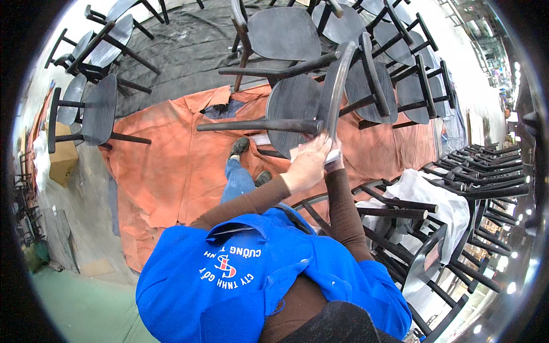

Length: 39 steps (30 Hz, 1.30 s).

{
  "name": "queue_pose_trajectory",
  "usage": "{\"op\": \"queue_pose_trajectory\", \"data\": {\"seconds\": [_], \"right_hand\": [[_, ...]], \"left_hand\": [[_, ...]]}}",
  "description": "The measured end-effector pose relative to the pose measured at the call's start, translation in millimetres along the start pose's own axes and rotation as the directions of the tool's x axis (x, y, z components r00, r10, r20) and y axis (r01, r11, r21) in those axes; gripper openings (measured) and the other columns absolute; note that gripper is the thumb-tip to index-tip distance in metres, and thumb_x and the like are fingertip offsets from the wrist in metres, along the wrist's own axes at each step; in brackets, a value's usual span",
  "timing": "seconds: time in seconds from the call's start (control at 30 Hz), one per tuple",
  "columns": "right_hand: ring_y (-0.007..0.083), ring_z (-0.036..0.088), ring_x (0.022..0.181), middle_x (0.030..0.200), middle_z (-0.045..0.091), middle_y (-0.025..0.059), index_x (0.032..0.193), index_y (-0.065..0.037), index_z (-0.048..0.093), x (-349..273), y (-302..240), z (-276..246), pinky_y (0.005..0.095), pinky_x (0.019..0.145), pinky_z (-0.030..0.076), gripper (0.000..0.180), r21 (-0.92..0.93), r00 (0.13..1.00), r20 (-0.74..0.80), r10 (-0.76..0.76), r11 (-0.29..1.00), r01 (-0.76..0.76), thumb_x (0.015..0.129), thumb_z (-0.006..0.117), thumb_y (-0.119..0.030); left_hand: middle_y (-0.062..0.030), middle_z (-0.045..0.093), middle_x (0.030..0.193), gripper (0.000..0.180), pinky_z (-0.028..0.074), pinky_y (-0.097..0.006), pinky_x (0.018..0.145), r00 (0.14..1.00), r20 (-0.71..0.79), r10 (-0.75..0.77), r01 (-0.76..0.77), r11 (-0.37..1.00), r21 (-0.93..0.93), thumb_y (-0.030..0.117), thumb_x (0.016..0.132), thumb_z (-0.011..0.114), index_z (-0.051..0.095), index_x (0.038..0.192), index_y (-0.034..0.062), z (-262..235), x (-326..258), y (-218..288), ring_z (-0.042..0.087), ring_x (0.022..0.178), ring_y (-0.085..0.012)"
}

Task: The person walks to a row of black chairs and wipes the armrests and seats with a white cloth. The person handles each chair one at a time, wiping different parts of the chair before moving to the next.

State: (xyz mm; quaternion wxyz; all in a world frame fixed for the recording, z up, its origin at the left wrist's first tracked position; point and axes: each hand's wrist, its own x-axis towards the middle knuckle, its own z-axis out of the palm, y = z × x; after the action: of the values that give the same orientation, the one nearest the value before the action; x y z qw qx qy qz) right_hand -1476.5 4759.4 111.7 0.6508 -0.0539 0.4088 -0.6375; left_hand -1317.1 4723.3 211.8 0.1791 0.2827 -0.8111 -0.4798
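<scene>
Below the head camera, over a wrinkled orange floor sheet (166, 171), a black wooden chair (291, 108) was tipped over, its legs pointing left and its curved top rail (341, 80) rising at the right. The person's left hand (309, 166) was closed on a pale pad (333, 155), held against the lower end of that rail. The right hand (335, 164) sat just beside it, mostly hidden; whether its grip was on the rail or on the pad could not be told.

Judging by this pose, rubbing down the rail was under way and not yet finished. The seat looked evenly dark, while the rail showed a lighter sheen, so how much of it had been covered was unclear. Setting this chair aside probably remained to be done.

Beyond it, more black chairs (284, 34) stood near a dark grey floor sheet (171, 57). At the lower right, dark chair frames (486, 178) crowded together around white plastic sheeting (457, 200). Which of these were done and which were waiting could not be told from their surfaces.
</scene>
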Motion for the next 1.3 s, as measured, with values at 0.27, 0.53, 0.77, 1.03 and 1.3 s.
{"op": "queue_pose_trajectory", "data": {"seconds": [0.27,0.53,0.77,1.03,1.3], "right_hand": [[0.0232,0.065,0.086,0.102,0.063,0.012,0.119,-0.004,0.051,-24.4,-17.7,29.1,0.0382,0.073,0.055,0.06,-0.104,0.933,-0.349,-0.093,0.993,0.06,0.094,0.028,-0.054],[0.0198,0.048,0.117,0.132,0.046,0.008,0.135,-0.005,0.038,-27.6,-3.0,28.5,0.034,0.098,0.04,0.055,-0.014,0.936,-0.21,-0.284,0.958,0.287,0.097,0.031,-0.046],[0.0195,0.064,0.069,0.088,0.064,0.0098,0.121,-0.004,0.05,-34.2,-5.1,47.7,0.0297,0.057,0.053,0.067,-0.181,0.949,-0.106,-0.295,0.945,0.274,0.094,0.022,-0.058],[0.0208,0.052,0.109,0.122,0.054,0.0131,0.134,-0.001,0.04,-27.2,-3.9,55.5,0.0325,0.093,0.04,0.07,-0.25,0.881,-0.227,-0.416,0.899,0.36,0.095,0.025,-0.056],[0.0198,0.048,0.115,0.128,0.048,0.0111,0.136,0.0,0.034,-37.1,1.1,49.8,0.0346,0.098,0.037,0.078,0.013,0.857,-0.271,-0.438,0.889,0.459,0.086,0.046,-0.059]], "left_hand": [[-0.0299,0.031,0.138,0.06,0.025,-0.052,0.105,0.956,-0.208,0.205,-0.104,0.904,0.414,0.007,0.079,0.049,0.032,0.136,-0.0026,-15.4,85.0,-2.0,0.03,0.13,-0.0422],[-0.0307,0.023,0.142,0.061,0.024,-0.054,0.105,0.966,0.085,0.242,-0.247,0.782,0.572,0.012,0.078,0.05,0.035,0.136,0.0009,4.2,62.5,3.5,0.025,0.131,-0.0475],[-0.0282,0.034,0.136,0.051,0.032,-0.05,0.101,0.892,-0.098,0.442,-0.269,0.692,0.67,0.007,0.076,0.051,0.044,0.126,-0.0005,-12.0,201.6,-46.6,0.034,0.125,-0.0461],[-0.0248,0.04,0.131,0.051,0.028,-0.047,0.102,0.836,0.424,0.349,-0.549,0.539,0.639,0.01,0.076,0.056,0.044,0.125,0.0025,-55.0,200.4,-1.5,0.034,0.126,-0.0392],[-0.004,0.063,0.081,0.031,0.047,-0.027,0.06,0.892,0.44,0.1,0.208,0.774,-0.598,0.026,0.089,0.06,0.062,0.097,-0.0033,-48.5,133.9,14.2,0.057,0.068,-0.0095]]}}
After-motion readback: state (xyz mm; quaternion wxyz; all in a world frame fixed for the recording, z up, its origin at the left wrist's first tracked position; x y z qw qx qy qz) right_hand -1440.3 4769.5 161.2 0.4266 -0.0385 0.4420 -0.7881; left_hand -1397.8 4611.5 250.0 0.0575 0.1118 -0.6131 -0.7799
